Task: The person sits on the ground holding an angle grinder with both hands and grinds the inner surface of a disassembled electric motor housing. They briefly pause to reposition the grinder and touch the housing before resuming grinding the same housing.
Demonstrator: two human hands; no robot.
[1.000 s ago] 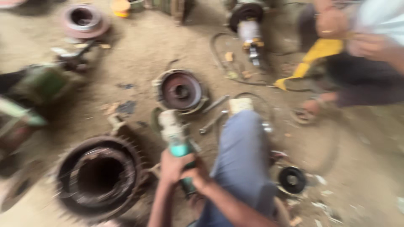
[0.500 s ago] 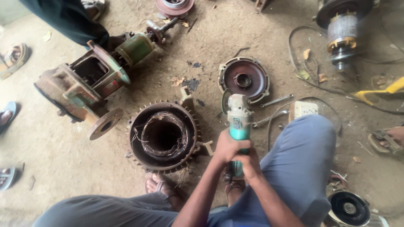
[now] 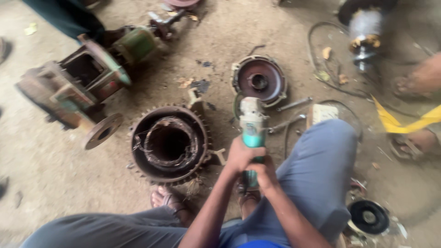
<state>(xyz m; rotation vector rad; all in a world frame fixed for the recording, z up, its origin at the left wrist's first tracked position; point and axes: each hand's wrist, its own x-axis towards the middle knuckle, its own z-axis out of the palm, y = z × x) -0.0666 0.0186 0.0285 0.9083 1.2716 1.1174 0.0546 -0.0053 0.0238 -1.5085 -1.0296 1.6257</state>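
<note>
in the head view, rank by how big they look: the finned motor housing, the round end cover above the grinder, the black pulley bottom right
1. finned motor housing, clearly largest
2. round end cover
3. black pulley, smallest, though it lies nearer the camera's edge and is partly blurred

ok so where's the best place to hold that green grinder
By its slim green body, from the rear end nearest the person, as both hands do now: left hand forward, right hand behind. The pale head points away toward the round cover, so fingers likely stay clear.
</note>
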